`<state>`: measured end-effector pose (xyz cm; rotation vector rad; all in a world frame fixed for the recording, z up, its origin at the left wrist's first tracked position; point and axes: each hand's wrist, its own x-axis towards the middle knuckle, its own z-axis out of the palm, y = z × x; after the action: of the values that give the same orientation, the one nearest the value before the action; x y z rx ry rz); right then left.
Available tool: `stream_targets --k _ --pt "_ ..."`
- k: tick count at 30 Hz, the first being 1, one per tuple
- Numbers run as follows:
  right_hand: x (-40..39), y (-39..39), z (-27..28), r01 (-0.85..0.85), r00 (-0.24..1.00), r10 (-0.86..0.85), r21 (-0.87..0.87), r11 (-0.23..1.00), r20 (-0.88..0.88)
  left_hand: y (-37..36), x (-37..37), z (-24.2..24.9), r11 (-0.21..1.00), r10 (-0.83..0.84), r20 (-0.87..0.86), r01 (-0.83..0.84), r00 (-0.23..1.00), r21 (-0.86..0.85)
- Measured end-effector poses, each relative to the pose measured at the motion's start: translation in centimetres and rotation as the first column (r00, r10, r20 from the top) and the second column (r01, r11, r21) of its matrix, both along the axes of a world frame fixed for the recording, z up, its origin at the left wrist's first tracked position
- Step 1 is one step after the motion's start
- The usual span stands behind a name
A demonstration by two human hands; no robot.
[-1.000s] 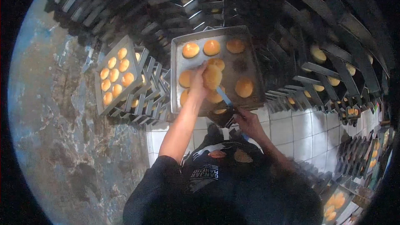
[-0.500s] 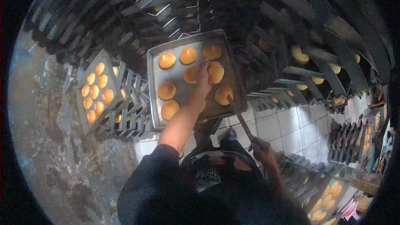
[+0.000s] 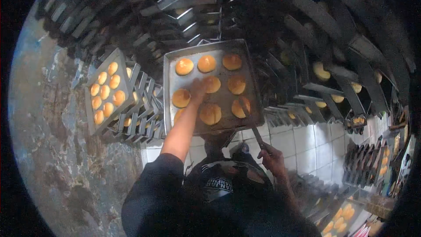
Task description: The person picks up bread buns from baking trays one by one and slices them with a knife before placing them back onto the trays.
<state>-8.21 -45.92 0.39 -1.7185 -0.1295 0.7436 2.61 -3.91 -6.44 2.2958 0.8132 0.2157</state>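
Note:
A square metal tray (image 3: 224,94) with rounded golden buns in rows is in front of me at the middle of the view. Over its left-centre is my left hand (image 3: 199,87), blurred by motion, beside a middle-row bun (image 3: 212,84). Its fingers are smeared, and my forearm partly covers a bun at the lower left. My right hand (image 3: 272,159) is closed around a long, narrow spatula-like tool (image 3: 257,136) below the tray's right corner. The far end of the tool overlaps the lower-right bun (image 3: 239,107).
Tall stacks of metal trays surround me. To the left, another tray of buns (image 3: 89,105) tops a stack beside a stained, worn surface (image 3: 57,149). White floor tiles (image 3: 302,142) show at right. More buns (image 3: 340,218) lie on trays at the lower right.
My left hand has moved left across the tray, away from the centre buns, uncovering the lower-middle one. The tool stays over the lower-right bun. The whole view has shifted slightly.

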Motion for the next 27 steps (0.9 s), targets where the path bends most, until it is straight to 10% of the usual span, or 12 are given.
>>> stream_targets --k 2,5,11,17,23,27 --pt "1.3 -0.1 -1.5 -0.033 0.998 0.033 0.001 0.999 0.052 -0.8 -0.4 1.7 0.953 0.055 0.035 -0.042 0.998 -0.301" --pt "2.4 1.3 0.5 -0.048 0.996 0.049 -0.013 0.999 0.071 1.1 0.8 -6.1 0.982 -0.082 0.321 0.132 0.944 -0.137" --pt "3.5 4.2 -1.5 -0.055 0.997 0.050 0.076 0.996 0.066 -4.1 -2.7 2.2 0.901 0.156 0.379 0.026 0.912 -0.434" --pt "3.6 11.6 3.6 -0.114 0.978 0.069 0.230 0.966 0.198 -1.3 -5.0 3.9 0.124 0.595 0.225 0.189 0.772 -0.974" --pt "3.0 14.5 1.8 -0.299 0.717 0.211 0.021 0.954 0.664 0.7 -7.3 6.7 0.096 0.737 0.250 0.269 0.627 -0.958" --pt "1.7 15.0 2.7 -0.319 0.742 0.196 0.080 0.945 0.641 1.4 -8.5 8.3 0.085 0.743 0.288 0.342 0.604 -0.936"
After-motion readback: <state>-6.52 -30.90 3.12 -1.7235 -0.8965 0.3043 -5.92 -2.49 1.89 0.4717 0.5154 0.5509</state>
